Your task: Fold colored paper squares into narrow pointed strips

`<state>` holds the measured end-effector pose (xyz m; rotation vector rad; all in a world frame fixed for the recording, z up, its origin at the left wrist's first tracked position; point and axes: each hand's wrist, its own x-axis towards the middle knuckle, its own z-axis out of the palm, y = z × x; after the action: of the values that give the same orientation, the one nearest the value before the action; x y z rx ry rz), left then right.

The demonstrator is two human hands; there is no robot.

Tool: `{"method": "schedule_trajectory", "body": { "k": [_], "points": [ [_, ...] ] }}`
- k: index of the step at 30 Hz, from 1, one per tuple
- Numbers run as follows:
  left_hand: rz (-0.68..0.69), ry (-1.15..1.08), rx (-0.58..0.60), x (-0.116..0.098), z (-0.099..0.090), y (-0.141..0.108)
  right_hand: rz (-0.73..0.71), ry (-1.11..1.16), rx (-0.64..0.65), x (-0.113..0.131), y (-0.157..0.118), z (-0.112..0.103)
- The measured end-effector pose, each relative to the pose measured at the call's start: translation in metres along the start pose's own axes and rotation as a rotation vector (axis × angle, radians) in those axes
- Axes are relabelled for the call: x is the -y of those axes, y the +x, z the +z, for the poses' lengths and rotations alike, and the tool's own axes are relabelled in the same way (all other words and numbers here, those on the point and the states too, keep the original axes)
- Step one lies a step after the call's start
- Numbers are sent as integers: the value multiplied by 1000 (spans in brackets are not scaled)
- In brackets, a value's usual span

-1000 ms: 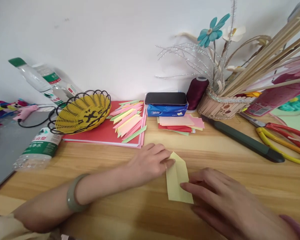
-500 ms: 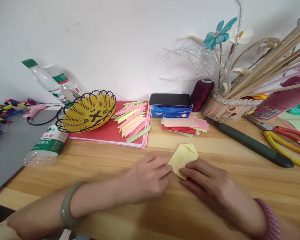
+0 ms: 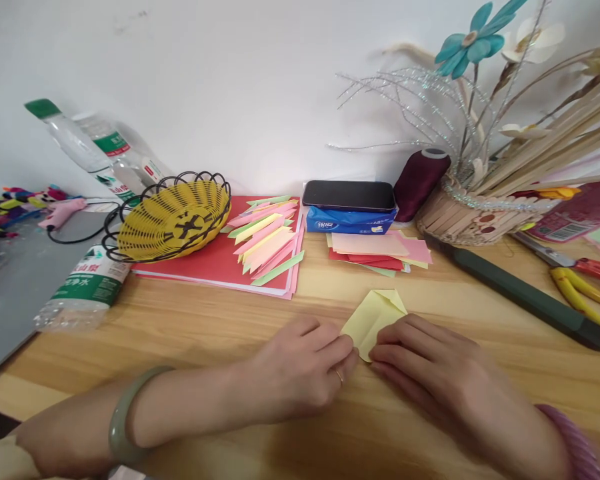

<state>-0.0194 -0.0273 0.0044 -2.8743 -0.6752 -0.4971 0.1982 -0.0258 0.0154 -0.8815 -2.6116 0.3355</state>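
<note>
A small sheet of yellow paper [image 3: 373, 319] lies on the wooden table between my hands, with a folded flap at its top right corner and a crease running down it. My left hand [image 3: 313, 367] is closed at the paper's lower left edge, fingertips pinching it. On the other side, my right hand [image 3: 430, 363] has its fingers pressed together on the lower right edge. The thumbs are mostly hidden. Behind the paper sits a stack of coloured paper slips [image 3: 375, 250], and folded paper strips [image 3: 267, 237] lie further left.
A yellow woven basket [image 3: 180, 217] rests on red paper [image 3: 190, 270]. A phone [image 3: 350, 195] lies on a blue tissue pack [image 3: 347, 220], beside a dark thread cone [image 3: 423, 183]. To the right are a dark green tool [image 3: 525, 290] and pliers [image 3: 585, 287]. A plastic bottle [image 3: 87, 287] lies left.
The view has shifted slightly. Both hands stay on the yellow paper, and the right fingers have pressed its lower right edge further inward. Little else differs.
</note>
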Motion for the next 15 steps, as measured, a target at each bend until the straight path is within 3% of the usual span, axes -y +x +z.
{"method": "schedule_trajectory", "body": {
  "k": [8, 15],
  "points": [
    [10, -13, 13, -3, -1, 0, -34, 41, 74, -9, 2, -5],
    [7, 19, 35, -8, -1, -2, 128, 69, 21, -8, 3, 4]
  ]
}}
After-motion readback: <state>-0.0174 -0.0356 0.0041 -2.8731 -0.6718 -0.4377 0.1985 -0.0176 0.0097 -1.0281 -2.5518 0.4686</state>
